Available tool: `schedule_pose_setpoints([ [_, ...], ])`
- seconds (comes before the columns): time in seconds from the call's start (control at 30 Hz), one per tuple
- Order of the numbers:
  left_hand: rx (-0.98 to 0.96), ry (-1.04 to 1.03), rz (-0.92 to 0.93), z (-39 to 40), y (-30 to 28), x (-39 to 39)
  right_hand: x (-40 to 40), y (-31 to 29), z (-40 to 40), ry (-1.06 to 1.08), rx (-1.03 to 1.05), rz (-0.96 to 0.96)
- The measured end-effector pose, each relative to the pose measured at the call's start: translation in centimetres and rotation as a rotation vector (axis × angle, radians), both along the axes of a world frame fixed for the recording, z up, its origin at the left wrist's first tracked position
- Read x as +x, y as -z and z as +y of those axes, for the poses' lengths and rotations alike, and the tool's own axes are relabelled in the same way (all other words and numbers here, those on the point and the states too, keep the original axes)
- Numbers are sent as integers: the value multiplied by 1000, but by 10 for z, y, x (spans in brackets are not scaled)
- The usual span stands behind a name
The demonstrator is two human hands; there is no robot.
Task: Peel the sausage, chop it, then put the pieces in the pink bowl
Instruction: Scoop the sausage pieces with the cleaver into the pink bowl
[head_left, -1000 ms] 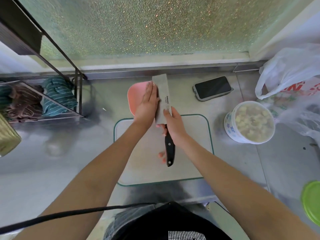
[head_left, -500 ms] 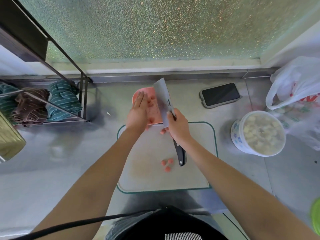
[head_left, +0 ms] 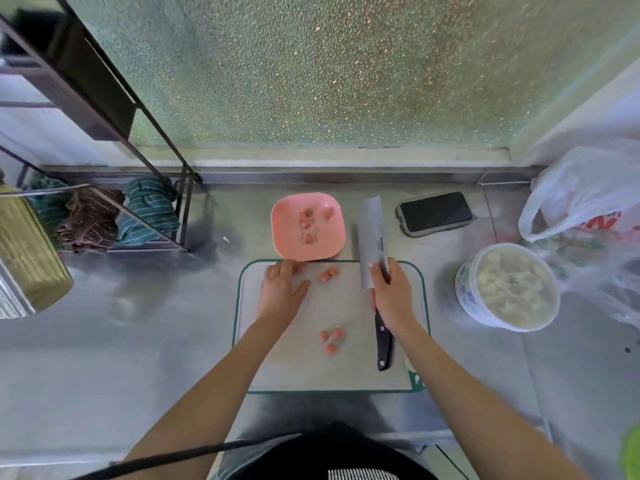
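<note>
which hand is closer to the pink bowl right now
Left. The left hand lies flat on the cutting board, fingertips just short of the pink bowl. The right hand, holding the cleaver, sits further to the bowl's right.

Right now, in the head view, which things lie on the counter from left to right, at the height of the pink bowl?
Striped cloths on the rack → pink bowl → knife blade → phone → white plastic bag.
</note>
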State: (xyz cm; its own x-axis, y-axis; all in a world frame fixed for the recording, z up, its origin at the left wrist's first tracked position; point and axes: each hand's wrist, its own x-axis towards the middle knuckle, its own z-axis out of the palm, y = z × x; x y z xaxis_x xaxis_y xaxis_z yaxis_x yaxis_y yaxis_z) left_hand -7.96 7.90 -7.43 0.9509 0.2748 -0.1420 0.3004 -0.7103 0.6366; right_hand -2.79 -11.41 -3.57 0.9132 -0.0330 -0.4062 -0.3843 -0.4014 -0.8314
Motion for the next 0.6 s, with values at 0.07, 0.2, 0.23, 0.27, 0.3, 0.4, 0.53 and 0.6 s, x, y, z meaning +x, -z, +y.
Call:
schedule_pose_setpoints([
  [0.07, 15, 69, 14, -3, -1, 4, -7, 1, -6, 13, -18, 9],
  [0.2, -13, 211, 33, -19, -2, 8, -20, 1, -12, -27, -43, -19],
  [0.23, -5, 242, 18, -24, -2, 9, -23, 2, -13, -49, -53, -22],
  [0.27, 18, 278, 1, -29, 0, 10, -26, 3, -14, -62, -57, -20],
  [0.3, 53, 316, -2, -33, 1, 11, -29, 3, -16, -74, -61, -18],
  [0.4, 120, 411, 0, -44, 5, 16, -40, 4, -24, -93, -63, -4],
  [0.53, 216, 537, 2, -50, 12, 11, -54, 8, -34, -57, -51, 42],
  [0.6, 249, 573, 57, -54, 12, 0, -59, 10, -38, -50, -46, 54],
])
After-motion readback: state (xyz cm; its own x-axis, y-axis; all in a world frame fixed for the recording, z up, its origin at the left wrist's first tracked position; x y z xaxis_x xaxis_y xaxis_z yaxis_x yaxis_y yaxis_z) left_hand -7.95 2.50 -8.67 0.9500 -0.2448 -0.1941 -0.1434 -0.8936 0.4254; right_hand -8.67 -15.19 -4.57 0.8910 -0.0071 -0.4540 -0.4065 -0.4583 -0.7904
